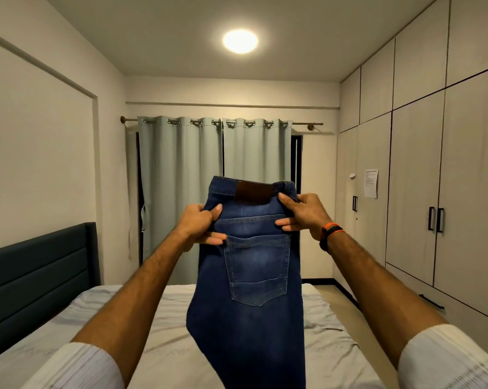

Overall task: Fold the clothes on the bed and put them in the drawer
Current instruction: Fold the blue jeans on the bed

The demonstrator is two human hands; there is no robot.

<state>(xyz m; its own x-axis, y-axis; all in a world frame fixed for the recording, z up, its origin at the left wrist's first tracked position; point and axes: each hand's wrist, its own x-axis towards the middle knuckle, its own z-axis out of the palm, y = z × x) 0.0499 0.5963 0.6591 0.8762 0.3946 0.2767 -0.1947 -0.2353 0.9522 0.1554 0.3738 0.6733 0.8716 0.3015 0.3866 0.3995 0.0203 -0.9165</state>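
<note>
A pair of blue jeans (251, 304) hangs in front of me, folded lengthwise, back pocket and brown leather waistband patch facing me. My left hand (200, 224) grips the left edge just below the waistband. My right hand (301, 213) pinches the right edge at the waistband, a watch and orange band on its wrist. The legs drop out of view at the bottom. Beneath them lies the bed (164, 346) with a wrinkled pale sheet. A low drawer (450, 307) with a black handle sits under the wardrobe on the right.
A dark upholstered headboard (38, 279) runs along the left wall. Tall wardrobe doors (414, 192) with black handles line the right wall, a paper note stuck on one. Grey curtains (214, 178) cover the far wall. A narrow floor strip lies between bed and wardrobe.
</note>
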